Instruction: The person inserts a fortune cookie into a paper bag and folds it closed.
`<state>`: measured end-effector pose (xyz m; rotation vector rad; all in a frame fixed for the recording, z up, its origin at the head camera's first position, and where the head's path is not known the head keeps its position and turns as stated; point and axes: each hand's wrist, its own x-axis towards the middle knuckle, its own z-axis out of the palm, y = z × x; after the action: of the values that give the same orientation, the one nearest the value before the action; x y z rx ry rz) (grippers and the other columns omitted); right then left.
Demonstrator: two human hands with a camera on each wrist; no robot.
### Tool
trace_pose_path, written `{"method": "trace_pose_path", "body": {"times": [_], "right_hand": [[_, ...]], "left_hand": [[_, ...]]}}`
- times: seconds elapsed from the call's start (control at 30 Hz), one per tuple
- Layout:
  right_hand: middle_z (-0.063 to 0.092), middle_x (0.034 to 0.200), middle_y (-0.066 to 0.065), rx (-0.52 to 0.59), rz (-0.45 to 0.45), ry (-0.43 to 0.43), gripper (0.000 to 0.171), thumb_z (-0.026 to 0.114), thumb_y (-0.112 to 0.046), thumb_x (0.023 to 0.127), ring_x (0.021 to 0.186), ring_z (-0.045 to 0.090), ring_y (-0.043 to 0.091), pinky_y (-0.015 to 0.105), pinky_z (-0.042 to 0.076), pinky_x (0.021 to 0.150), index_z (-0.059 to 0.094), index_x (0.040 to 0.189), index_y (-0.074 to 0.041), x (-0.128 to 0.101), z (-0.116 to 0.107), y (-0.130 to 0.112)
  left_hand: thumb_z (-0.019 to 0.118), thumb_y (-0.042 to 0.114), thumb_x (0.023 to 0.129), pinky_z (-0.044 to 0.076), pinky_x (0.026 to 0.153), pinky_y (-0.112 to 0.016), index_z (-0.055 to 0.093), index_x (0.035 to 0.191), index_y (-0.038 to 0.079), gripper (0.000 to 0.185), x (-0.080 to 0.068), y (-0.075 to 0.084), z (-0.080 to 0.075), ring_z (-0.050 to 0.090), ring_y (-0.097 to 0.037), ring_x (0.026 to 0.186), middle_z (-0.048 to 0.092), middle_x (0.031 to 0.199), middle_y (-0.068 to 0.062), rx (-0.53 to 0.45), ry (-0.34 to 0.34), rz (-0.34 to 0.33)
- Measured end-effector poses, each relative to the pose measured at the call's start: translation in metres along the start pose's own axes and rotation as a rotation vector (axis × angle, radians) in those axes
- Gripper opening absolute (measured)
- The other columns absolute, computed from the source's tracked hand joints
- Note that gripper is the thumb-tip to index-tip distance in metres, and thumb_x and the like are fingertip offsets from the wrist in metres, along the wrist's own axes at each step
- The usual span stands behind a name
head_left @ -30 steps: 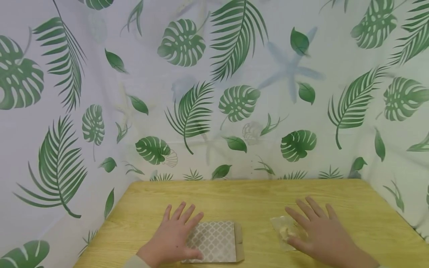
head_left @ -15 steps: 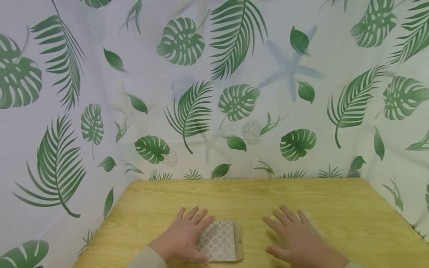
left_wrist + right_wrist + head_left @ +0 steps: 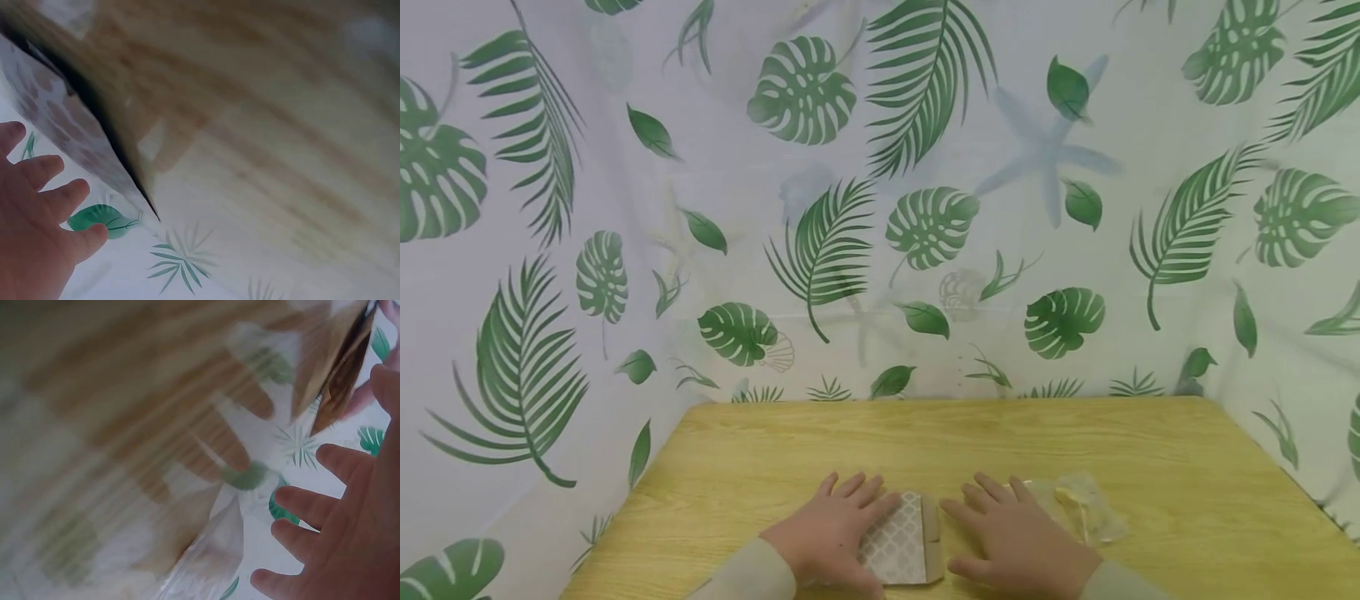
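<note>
A flat box [image 3: 901, 546] with a grey-white lattice print and a brown flap end [image 3: 933, 562] lies on the table. My left hand [image 3: 838, 533], fingers spread, overlaps its left part in the head view and hides it. In the left wrist view, the fingers of that hand [image 3: 37, 231] are extended near the box's printed side [image 3: 62, 119]. My right hand [image 3: 1018, 537] has its fingers apart, palm down, between the flap end and a clear plastic bag [image 3: 1093, 504] with something pale yellow inside. The right wrist view shows that hand [image 3: 350, 525] beside the bag [image 3: 222, 547].
The wooden table [image 3: 805, 433] has a glossy, reflecting top. Behind it and on both sides hangs a white cloth [image 3: 850, 250] printed with green leaves and pale starfish.
Both hands have moved inward, the left to the right over the box, the right to the left from over the bag toward the box. More of the bag shows now.
</note>
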<state>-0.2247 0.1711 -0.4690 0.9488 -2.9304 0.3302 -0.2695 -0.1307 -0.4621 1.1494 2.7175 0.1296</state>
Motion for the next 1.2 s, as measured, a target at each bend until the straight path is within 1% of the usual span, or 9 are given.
{"method": "trace_pose_path", "body": {"times": [0.07, 0.17, 0.27, 0.3, 0.43, 0.7, 0.87, 1.07, 1.2], "right_hand": [[0.049, 0.150, 0.016, -0.006, 0.006, -0.033, 0.076, 0.047, -0.072, 0.094, 0.142, 0.037, 0.042, 0.074, 0.026, 0.106, 0.054, 0.149, -0.019, 0.004, 0.002, -0.003], [0.047, 0.152, 0.015, -0.007, 0.015, -0.074, 0.076, 0.046, -0.071, 0.095, 0.142, 0.036, 0.040, 0.072, 0.025, 0.108, 0.050, 0.152, -0.021, 0.010, 0.004, -0.007], [0.046, 0.152, 0.014, -0.012, 0.008, -0.092, 0.075, 0.045, -0.070, 0.096, 0.142, 0.037, 0.039, 0.070, 0.029, 0.107, 0.045, 0.155, -0.023, 0.015, 0.008, -0.010], [0.046, 0.152, 0.014, -0.016, 0.005, -0.094, 0.075, 0.044, -0.069, 0.096, 0.142, 0.037, 0.039, 0.070, 0.030, 0.107, 0.044, 0.155, -0.023, 0.017, 0.009, -0.011], [0.046, 0.152, 0.014, -0.039, 0.020, -0.113, 0.076, 0.043, -0.069, 0.096, 0.141, 0.038, 0.039, 0.068, 0.033, 0.105, 0.046, 0.154, -0.020, 0.021, 0.010, -0.014], [0.045, 0.152, 0.017, -0.072, 0.058, -0.146, 0.084, 0.046, -0.073, 0.092, 0.140, 0.039, 0.042, 0.067, 0.036, 0.104, 0.049, 0.152, -0.014, 0.021, 0.008, -0.019], [0.044, 0.153, 0.018, -0.095, 0.060, -0.159, 0.085, 0.044, -0.075, 0.092, 0.139, 0.040, 0.041, 0.066, 0.040, 0.101, 0.047, 0.153, -0.015, 0.024, 0.012, -0.017], [0.044, 0.153, 0.018, -0.084, 0.055, -0.148, 0.084, 0.044, -0.074, 0.093, 0.138, 0.042, 0.041, 0.066, 0.043, 0.098, 0.046, 0.153, -0.016, 0.023, 0.014, -0.015], [0.044, 0.153, 0.016, -0.063, 0.055, -0.153, 0.082, 0.041, -0.075, 0.094, 0.138, 0.042, 0.040, 0.066, 0.044, 0.097, 0.045, 0.155, -0.021, 0.024, 0.015, -0.014]], "left_hand": [[0.056, 0.094, 0.067, 0.014, 0.116, -0.066, 0.020, 0.162, 0.035, 0.117, 0.002, 0.000, 0.000, 0.019, -0.036, 0.151, 0.019, 0.167, -0.008, -0.026, -0.018, 0.005], [0.055, 0.096, 0.065, 0.014, 0.116, -0.066, 0.017, 0.163, 0.038, 0.120, 0.005, 0.000, 0.000, 0.018, -0.035, 0.151, 0.018, 0.167, -0.007, -0.029, -0.037, 0.004], [0.055, 0.096, 0.063, 0.014, 0.115, -0.067, 0.017, 0.162, 0.038, 0.121, 0.006, -0.001, 0.000, 0.020, -0.033, 0.151, 0.020, 0.167, -0.006, -0.027, -0.052, -0.008], [0.054, 0.097, 0.063, 0.014, 0.116, -0.065, 0.017, 0.162, 0.039, 0.121, 0.006, -0.001, 0.000, 0.022, -0.032, 0.151, 0.022, 0.166, -0.005, -0.018, -0.055, -0.016], [0.058, 0.094, 0.065, 0.016, 0.115, -0.066, 0.019, 0.162, 0.038, 0.119, 0.006, 0.001, -0.001, 0.025, -0.030, 0.149, 0.026, 0.165, -0.002, -0.025, -0.067, -0.028], [0.058, 0.093, 0.065, 0.020, 0.115, -0.064, 0.021, 0.162, 0.036, 0.119, 0.005, 0.004, 0.000, 0.030, -0.027, 0.147, 0.032, 0.162, -0.003, -0.015, -0.044, -0.034], [0.058, 0.093, 0.066, 0.021, 0.115, -0.063, 0.021, 0.162, 0.035, 0.118, 0.004, 0.004, 0.000, 0.033, -0.025, 0.145, 0.035, 0.160, -0.002, -0.012, -0.034, -0.044], [0.063, 0.088, 0.069, 0.023, 0.115, -0.061, 0.022, 0.162, 0.034, 0.115, 0.003, 0.007, -0.002, 0.036, -0.024, 0.143, 0.038, 0.158, -0.001, -0.002, -0.022, -0.047], [0.064, 0.087, 0.069, 0.024, 0.115, -0.060, 0.022, 0.162, 0.034, 0.115, 0.004, 0.006, -0.001, 0.037, -0.022, 0.142, 0.039, 0.156, 0.002, 0.005, -0.010, -0.047]]}}
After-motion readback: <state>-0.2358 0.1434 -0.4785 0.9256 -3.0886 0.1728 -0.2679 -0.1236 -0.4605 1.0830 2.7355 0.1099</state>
